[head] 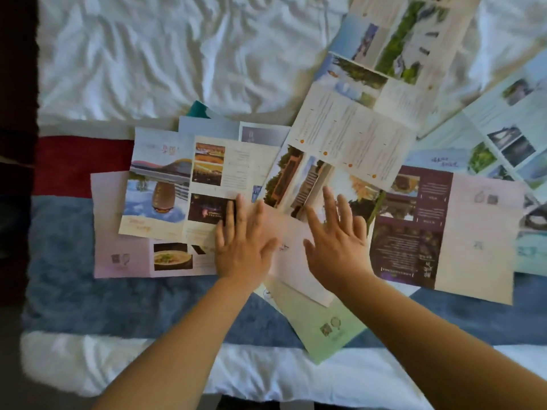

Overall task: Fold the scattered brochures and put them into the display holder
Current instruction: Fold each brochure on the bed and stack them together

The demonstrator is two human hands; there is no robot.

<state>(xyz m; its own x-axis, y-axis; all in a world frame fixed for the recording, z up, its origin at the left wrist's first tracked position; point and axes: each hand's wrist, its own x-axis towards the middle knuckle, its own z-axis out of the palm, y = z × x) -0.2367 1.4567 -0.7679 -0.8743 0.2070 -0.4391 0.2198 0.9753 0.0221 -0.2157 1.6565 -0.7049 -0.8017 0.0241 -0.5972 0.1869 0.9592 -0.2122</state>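
Note:
Several unfolded brochures lie overlapping on a bed. My left hand [241, 241] rests flat, fingers spread, on the edge of a brochure with night photos [219, 179] and on a pale pink brochure [124, 255] under it. My right hand [337, 241] lies flat with fingers apart on a pale pink folded sheet [296, 261], its fingertips reaching a brochure with building photos [299, 179]. A purple and cream brochure [444, 229] lies to the right. A green brochure [322, 324] sticks out below my hands. No display holder is in view.
The bed has a rumpled white sheet [177, 54] at the back and a blue, red and white blanket [118, 303] in front. More open brochures [408, 54] fan out at the upper right. A dark floor strip runs along the left edge.

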